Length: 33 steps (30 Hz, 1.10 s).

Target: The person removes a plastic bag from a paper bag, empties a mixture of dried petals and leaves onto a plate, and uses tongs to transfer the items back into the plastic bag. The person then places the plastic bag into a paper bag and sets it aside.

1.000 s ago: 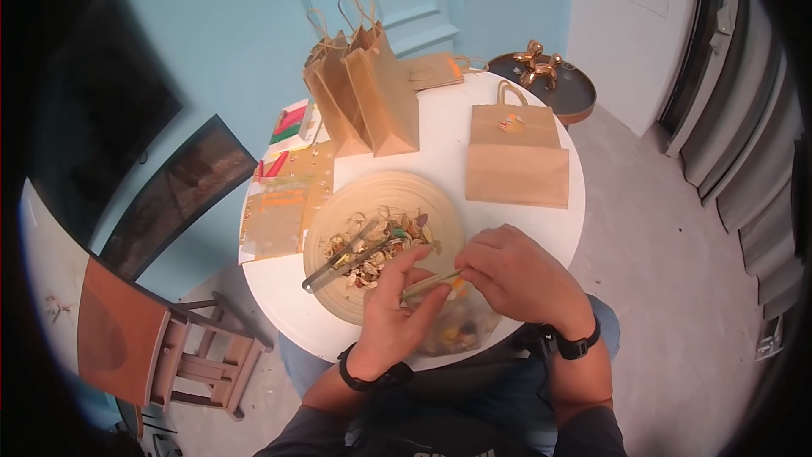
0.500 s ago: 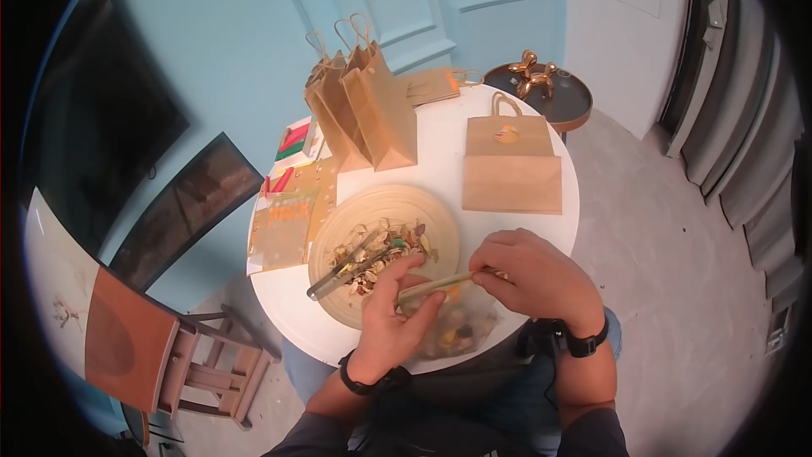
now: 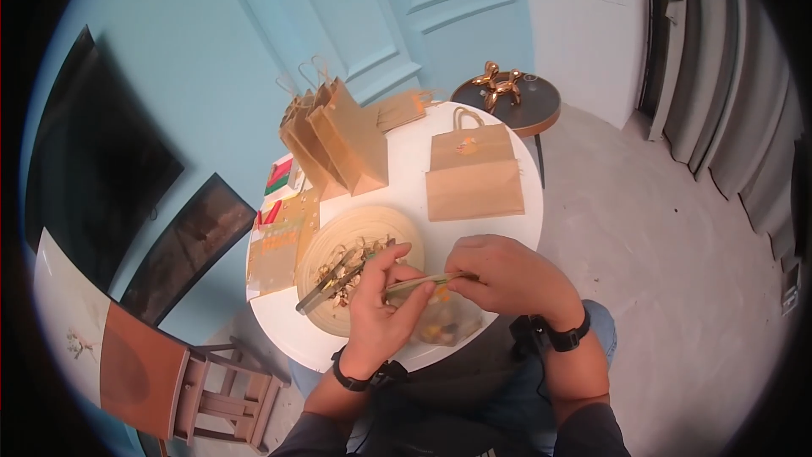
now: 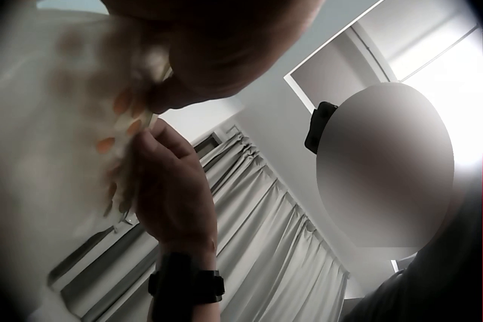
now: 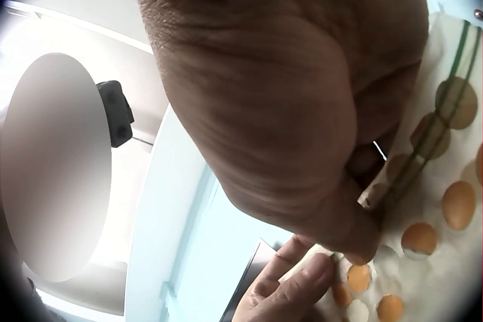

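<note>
Both hands hold a clear zip bag (image 3: 447,323) with orange dots by its top edge, over the near rim of the round white table. Dried petals show through its lower part. My left hand (image 3: 379,315) pinches the left end of the edge between thumb and fingers. At the right end, the bent fingers and thumb of my right hand (image 3: 512,276) pinch the edge. In the right wrist view, green stripes (image 5: 459,56) run along the bag's top. A wooden plate (image 3: 404,224) beyond the left hand bears loose dried petals (image 3: 340,264) and metal tongs (image 3: 320,292).
Standing brown paper bags (image 3: 351,148) are at the table's back left, and another paper bag (image 3: 475,190) lies at the right. Flat dotted bags (image 3: 275,258) lie at the left edge. A side table (image 3: 529,110) holds a shiny balloon dog (image 3: 506,89); a wooden chair (image 3: 228,402) stands left.
The right hand has slid outward along the bag's edge, then back nearer the left thumb. The left hand keeps its hold. The head view has turned, shifting the table left and down.
</note>
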Available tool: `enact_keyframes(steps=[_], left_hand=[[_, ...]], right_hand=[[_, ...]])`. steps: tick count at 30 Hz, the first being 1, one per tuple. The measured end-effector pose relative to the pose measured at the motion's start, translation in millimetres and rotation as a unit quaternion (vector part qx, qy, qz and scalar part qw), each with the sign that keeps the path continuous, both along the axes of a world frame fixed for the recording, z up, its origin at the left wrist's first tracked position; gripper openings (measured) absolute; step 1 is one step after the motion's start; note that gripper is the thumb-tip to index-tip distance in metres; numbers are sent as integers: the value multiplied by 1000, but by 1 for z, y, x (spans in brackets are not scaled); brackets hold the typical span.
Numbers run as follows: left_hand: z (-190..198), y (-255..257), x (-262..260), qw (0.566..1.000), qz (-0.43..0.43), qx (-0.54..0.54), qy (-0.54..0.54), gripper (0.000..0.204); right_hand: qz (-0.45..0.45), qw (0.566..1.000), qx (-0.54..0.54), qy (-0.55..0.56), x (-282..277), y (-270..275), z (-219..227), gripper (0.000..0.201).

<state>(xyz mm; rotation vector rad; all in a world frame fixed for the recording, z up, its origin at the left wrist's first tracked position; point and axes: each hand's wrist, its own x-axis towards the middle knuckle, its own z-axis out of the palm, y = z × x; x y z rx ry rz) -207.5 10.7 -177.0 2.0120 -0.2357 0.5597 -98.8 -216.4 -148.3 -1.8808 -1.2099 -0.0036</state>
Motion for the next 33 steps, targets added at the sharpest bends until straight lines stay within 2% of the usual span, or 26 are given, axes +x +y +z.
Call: enact_keyframes(steps=[4, 5, 8, 10, 12, 14, 16, 19, 20, 23, 25, 27, 31, 33], left_hand=[[24, -6, 19, 997, -41, 20, -58, 64], [35, -9, 28, 996, -50, -57, -51, 68], [63, -12, 90, 998, -9, -8, -64, 57], [72, -20, 145, 990, 23, 126, -64, 49], [54, -18, 216, 978, 26, 209, -5, 48], [25, -11, 284, 956, -12, 273, 103, 52], [0, -21, 322, 942, -28, 311, 119, 54], [-11, -55, 340, 928, -46, 341, 144, 57], [-13, -68, 342, 924, -50, 346, 153, 58], [-14, -100, 349, 897, 12, 403, 183, 66], [-27, -100, 366, 881, 5, 438, 177, 69], [-35, -98, 380, 874, -3, 454, 171, 70], [-26, -92, 383, 868, -23, 463, 179, 61], [-18, -93, 380, 865, -38, 468, 178, 56]], right_hand=[[-72, 997, 1, -15, -8, -30, 4, 14], [-96, 995, 5, -23, -9, -41, 7, 14], [-153, 988, -1, -27, -14, -73, 8, 15], [-178, 984, -28, -7, -15, -89, 5, 15], [-193, 980, -44, 0, -10, -101, -2, 11], [-211, 977, -35, 16, -10, -112, -6, 11], [-230, 973, -2, 36, -9, -120, -6, 20], [-252, 964, 19, 81, -12, -134, 8, 37], [-254, 963, 28, 87, -11, -139, 9, 36], [-253, 960, 61, 102, -7, -151, 3, 30], [-246, 958, 98, 107, 2, -154, -11, 22], [-279, 946, 119, 110, 6, -153, -15, 18], [-329, 919, 109, 187, 10, -153, -10, 18], [-345, 912, 132, 180, 15, -150, -15, 18]])
